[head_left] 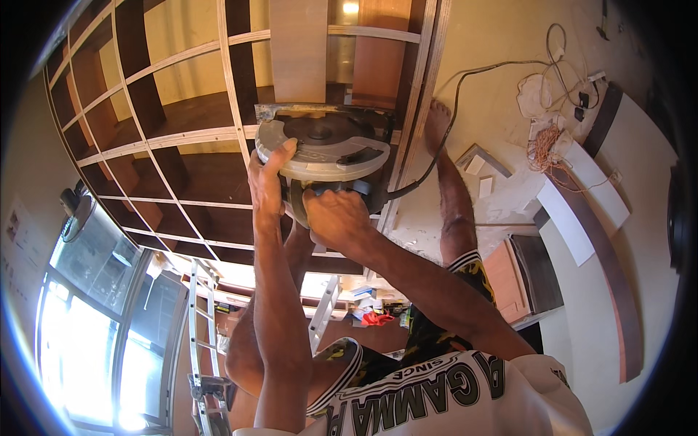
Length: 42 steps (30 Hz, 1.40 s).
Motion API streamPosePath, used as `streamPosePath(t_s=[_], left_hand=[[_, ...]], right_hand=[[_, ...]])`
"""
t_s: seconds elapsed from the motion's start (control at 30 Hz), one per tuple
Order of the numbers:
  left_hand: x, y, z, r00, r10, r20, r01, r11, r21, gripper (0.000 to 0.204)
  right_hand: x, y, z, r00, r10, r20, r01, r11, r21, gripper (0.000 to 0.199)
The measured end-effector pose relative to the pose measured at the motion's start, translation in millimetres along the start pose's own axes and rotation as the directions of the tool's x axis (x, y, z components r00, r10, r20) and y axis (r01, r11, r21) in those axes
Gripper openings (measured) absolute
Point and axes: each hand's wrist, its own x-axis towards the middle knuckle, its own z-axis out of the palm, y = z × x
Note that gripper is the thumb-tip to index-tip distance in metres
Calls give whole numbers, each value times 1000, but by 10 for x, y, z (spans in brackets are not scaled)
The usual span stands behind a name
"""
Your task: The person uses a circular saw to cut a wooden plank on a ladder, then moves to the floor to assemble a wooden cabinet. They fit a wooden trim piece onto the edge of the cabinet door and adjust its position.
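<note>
A grey circular saw point(327, 161) rests over the edge of a large wooden grid frame point(178, 139), its dark base plate toward the far side. My right hand point(338, 219) wraps round the saw's rear handle, fingers closed. On the left, my left hand point(269, 182) grips the side of the saw's housing, thumb pressed on the blade guard. Just beyond the saw lies a light brown board point(298, 62) across the frame. The blade's cutting edge is hidden from me. A black power cord point(452, 120) runs from the saw to the right.
On the floor at right lie orange cord point(547, 149), plugs point(582, 107), white strips point(563, 221) and a long curved-looking brown board point(607, 291). My bare foot point(438, 120) stands beside the frame. A ladder point(205, 320) and bright windows point(87, 341) are at left.
</note>
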Motion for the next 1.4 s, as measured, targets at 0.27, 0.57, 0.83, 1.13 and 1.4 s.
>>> streamPosePath(t_s=[0.27,0.57,0.83,1.13,1.4], left_hand=[[42,-57,-33,1000,-1,-4,1,1000,-10,61],[60,-67,-51,1000,-3,-2,3,1000,-24,62],[41,-29,-22,1000,8,10,-8,998,-55,60],[63,-59,-44,1000,1,7,0,998,-68,60],[-1,26,-15,1000,0,13,0,998,-60,68]], right_hand=[[9,-3,-5,1000,11,26,-12,1000,21,15],[17,0,18,1000,-7,-7,7,1000,19,15],[30,4,23,1000,-6,-6,6,1000,24,17],[36,-7,19,1000,-1,-10,2,999,32,16],[39,-4,22,1000,-10,-18,11,999,40,18]])
